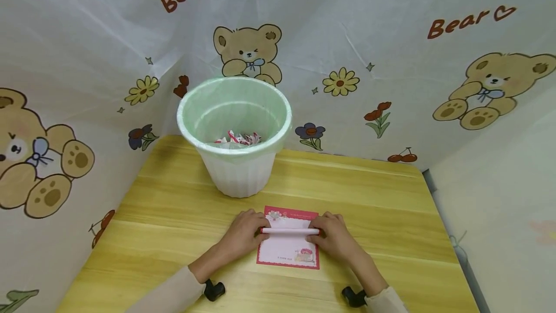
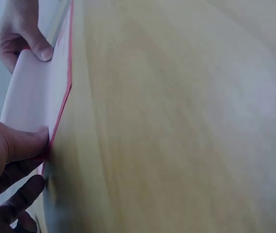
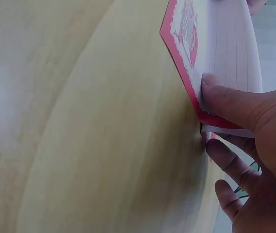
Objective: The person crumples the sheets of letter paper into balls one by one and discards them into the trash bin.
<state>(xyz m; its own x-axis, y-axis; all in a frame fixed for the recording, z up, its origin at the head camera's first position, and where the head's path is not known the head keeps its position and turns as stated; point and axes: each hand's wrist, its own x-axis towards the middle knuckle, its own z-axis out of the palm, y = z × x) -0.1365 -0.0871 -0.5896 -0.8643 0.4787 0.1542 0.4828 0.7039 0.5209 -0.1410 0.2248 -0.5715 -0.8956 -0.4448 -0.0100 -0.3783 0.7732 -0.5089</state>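
Observation:
A sheet of note paper [image 1: 284,250] with a red-pink border and printed pictures lies on the table in the head view. A raised fold runs across its middle from side to side. My left hand [image 1: 245,233] pinches the left end of this fold, and my right hand [image 1: 334,238] pinches the right end. In the left wrist view, the thumb of the left hand [image 2: 7,145] presses the near face of the bent-up paper [image 2: 28,92]. Faint ruled lines show on the paper [image 3: 230,53] in the right wrist view, where the right hand's thumb [image 3: 230,102] lies on it.
Behind the paper stands a white bin [image 1: 241,173] with a pale green liner [image 1: 234,95] and crumpled red-and-white scraps [image 1: 239,138] inside. The wooden table [image 1: 369,206] meets a bear-print cloth [image 1: 321,52] at its back and sides. Black wrist mounts [image 1: 215,290] sit below both hands.

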